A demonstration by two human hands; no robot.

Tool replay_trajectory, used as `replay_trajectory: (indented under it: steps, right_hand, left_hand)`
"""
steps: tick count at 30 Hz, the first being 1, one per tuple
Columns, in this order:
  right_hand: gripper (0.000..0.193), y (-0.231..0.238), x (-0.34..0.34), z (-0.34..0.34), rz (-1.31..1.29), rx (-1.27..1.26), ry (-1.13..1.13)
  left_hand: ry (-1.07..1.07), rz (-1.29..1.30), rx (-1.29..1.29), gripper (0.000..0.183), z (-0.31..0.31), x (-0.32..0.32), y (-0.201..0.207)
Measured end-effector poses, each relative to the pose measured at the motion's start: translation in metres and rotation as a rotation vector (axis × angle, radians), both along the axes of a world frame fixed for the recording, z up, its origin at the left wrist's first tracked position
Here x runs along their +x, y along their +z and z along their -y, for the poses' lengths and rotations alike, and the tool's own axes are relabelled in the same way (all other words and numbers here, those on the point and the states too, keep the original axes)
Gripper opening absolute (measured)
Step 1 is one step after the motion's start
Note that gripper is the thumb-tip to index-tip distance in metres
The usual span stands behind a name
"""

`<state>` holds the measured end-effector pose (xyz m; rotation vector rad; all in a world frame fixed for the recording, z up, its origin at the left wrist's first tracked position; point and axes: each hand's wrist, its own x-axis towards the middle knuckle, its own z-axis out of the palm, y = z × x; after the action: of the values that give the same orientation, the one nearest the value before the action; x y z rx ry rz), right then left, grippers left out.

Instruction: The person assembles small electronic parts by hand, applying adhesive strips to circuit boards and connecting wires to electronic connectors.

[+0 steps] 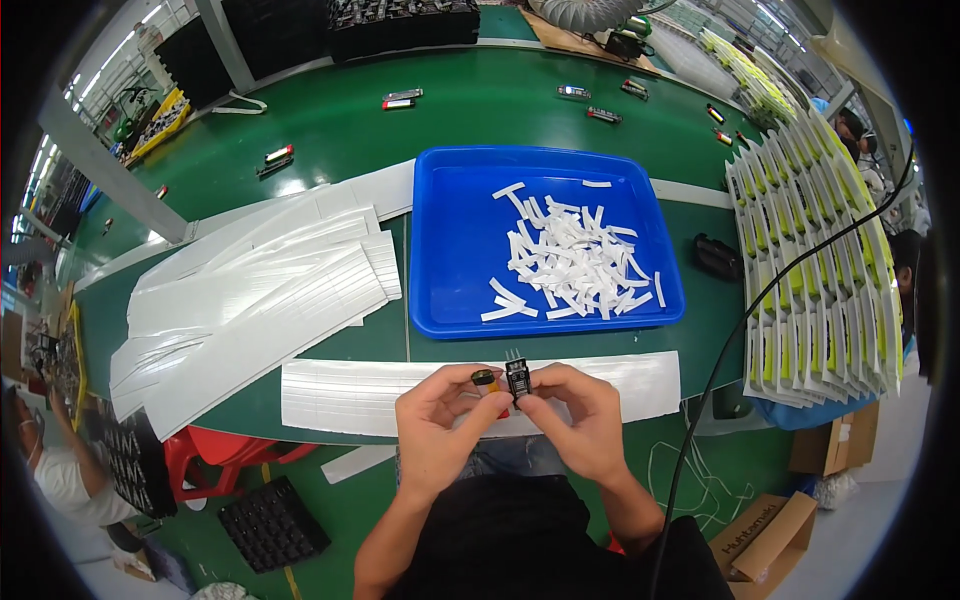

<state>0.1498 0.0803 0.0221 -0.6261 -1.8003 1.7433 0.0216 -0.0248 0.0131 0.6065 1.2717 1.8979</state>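
Observation:
Both of my hands are side by side above the near edge of the green bench. Between its thumb and fingers, my left hand (440,428) pinches a small battery-like cylinder (484,379) with a black end and a red and yellow body. My right hand (585,420) grips a small black block (517,377) with thin metal prongs pointing up. The two parts stand close together; whether they are joined is hidden by my fingers. Under my hands lies a long white label sheet (335,395). Just beyond it is a blue tray (450,240) with a pile of white strips (575,255).
White sheets (240,300) are stacked at the left. Rows of white and yellow-green packages (815,260) stand at the right, behind a hanging black cable (765,295). Several small cylinder-and-block pieces (402,99) lie on the green belt (330,110) beyond. A black object (716,257) rests beside the tray.

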Motion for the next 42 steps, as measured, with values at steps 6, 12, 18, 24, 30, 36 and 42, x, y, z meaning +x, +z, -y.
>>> replay_trajectory:
  steps: [6, 12, 18, 24, 30, 36, 42]
  right_hand:
    - [0.014, 0.0, 0.001, -0.004, 0.002, 0.373, -0.137]
    - [0.036, 0.006, -0.003, 0.0, -0.161, 1.183, -0.143]
    - [0.041, 0.005, 0.0, -0.007, -0.042, 1.165, -0.131]
    - [0.043, 0.02, -0.002, -0.008, -0.008, 0.671, 0.01]
    - [0.018, 0.01, -0.007, 0.003, 0.052, 0.505, -0.184]
    - [0.014, 0.007, -0.002, -0.006, 0.178, 0.347, -0.197]
    - [0.022, -0.002, 0.004, -0.009, 0.25, 0.718, -0.093]
  left_hand:
    - [0.23, -0.222, -0.039, 0.02, -0.005, 0.001, -0.004]
    - [-0.437, 0.308, 0.089, 0.034, 0.016, -0.012, -0.025]
    - [-0.352, 0.302, 0.084, 0.035, 0.009, -0.012, -0.01]
    - [-0.21, 0.051, -0.008, 0.044, 0.008, -0.008, -0.011]
    - [-0.021, -0.31, -0.149, 0.04, 0.0, 0.004, 0.008]
    - [-0.371, 0.373, 0.052, 0.041, 0.007, -0.015, -0.006]
    - [-0.225, 0.456, 0.081, 0.041, 0.004, -0.024, -0.002]
